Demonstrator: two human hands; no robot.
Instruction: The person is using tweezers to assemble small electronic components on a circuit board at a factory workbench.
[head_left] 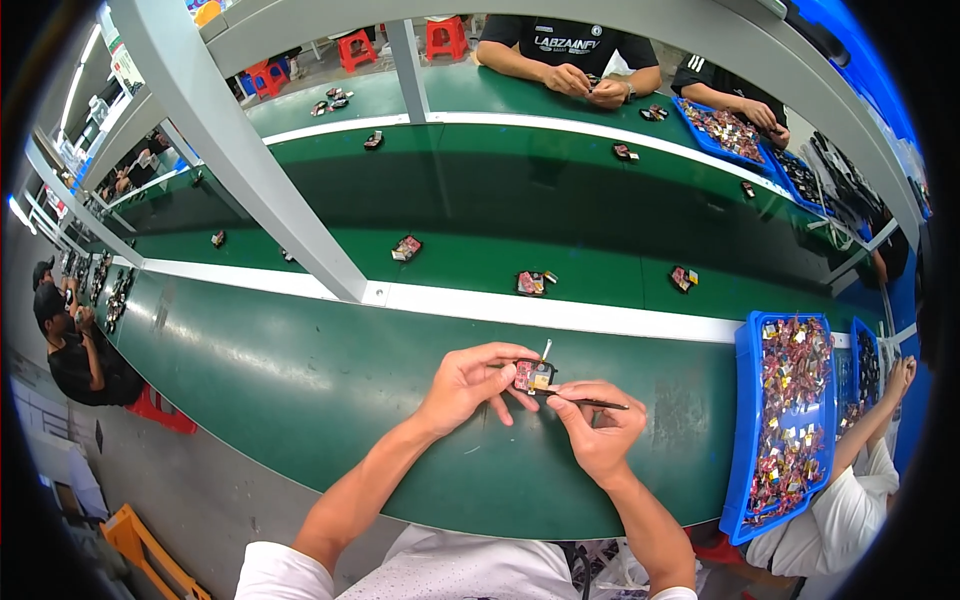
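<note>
— What's under your hands?
— A green bench (300, 380), bare near you, with a blue tray (745, 420) of small parts at your right.
— And beyond the white rail (560, 312)?
— A green belt (480, 200) carrying scattered small parts (533, 283), well apart.

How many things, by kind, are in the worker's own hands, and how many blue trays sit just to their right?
Small red part, held in the left hand: 1
Thin dark tool, held in the right hand: 1
Blue trays of parts, the near tray and the far tray: 2
Total: 4
</note>
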